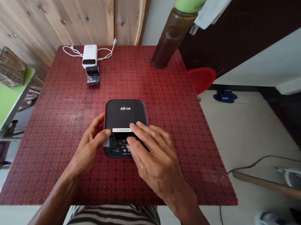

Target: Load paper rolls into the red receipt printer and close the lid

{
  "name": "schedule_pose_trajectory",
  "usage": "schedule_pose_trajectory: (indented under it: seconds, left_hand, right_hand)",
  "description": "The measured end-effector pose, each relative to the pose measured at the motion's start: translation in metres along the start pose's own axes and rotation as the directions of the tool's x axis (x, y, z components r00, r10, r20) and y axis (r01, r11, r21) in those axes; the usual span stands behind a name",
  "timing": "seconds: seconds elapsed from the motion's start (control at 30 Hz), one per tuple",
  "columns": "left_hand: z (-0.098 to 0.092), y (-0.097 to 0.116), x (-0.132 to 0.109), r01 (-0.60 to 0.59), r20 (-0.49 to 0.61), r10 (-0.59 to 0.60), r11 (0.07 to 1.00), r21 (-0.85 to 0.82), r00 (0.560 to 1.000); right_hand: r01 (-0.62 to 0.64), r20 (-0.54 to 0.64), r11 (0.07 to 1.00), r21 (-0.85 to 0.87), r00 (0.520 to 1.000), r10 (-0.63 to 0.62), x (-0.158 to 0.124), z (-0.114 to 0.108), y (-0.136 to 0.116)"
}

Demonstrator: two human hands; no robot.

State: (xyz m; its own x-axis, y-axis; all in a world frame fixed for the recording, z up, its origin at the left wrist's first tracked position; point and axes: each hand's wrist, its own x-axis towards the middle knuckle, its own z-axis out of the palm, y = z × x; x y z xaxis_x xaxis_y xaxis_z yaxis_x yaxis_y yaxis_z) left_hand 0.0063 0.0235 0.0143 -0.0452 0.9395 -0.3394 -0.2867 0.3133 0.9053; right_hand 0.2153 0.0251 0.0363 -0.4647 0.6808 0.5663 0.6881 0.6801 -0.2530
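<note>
A black electronic device [126, 116] with rounded corners and a red edge lies on the table. White lettering marks its upper part, and a white warning label [121, 130] crosses its middle. Below the label an open recess [119, 140] shows, with small sockets underneath. My left hand [89, 144] grips the device's left side, thumb on top near the label and fingers along the edge. My right hand [158, 157] is closed over the right side, one fingertip at the recess and others by the label. What lies under those fingertips is hidden.
The red patterned table [70, 121] holds a white power bank [90, 56] with a white cable and a dark strip in front. A tall brown bottle [170, 35] with a green lid stands at the back right. A red stool [202, 80] is beside the table.
</note>
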Motion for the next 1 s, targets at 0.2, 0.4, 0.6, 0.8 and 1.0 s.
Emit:
schedule_pose_trajectory:
  seconds: [0.2,0.4,0.6,0.8,1.0]
  left_hand:
    - [0.001,0.001,0.000,-0.016,-0.018,0.016,1.000,0.016,1.000]
    - [-0.001,-0.004,0.002,-0.034,-0.052,0.036,0.999,0.040,0.998]
    - [-0.012,-0.015,-0.008,-0.012,-0.047,0.013,0.999,0.030,0.999]
    - [-0.017,-0.018,-0.019,-0.010,-0.020,0.011,0.999,0.030,1.000]
    - [-0.019,-0.013,-0.019,-0.021,-0.006,0.022,0.996,0.085,1.000]
  right_hand:
    - [-0.030,0.041,0.999,0.031,0.999,0.029,0.003,-0.002,-0.002]
    - [-0.069,0.034,0.994,0.086,0.997,0.067,0.000,0.001,-0.002]
    - [-0.184,-0.052,0.965,0.185,0.979,0.197,-0.019,-0.002,-0.001]
    - [-0.410,-0.072,0.891,0.198,0.900,0.430,-0.044,0.001,-0.011]
    - [-0.433,-0.084,0.878,0.205,0.886,0.456,-0.049,0.003,-0.020]
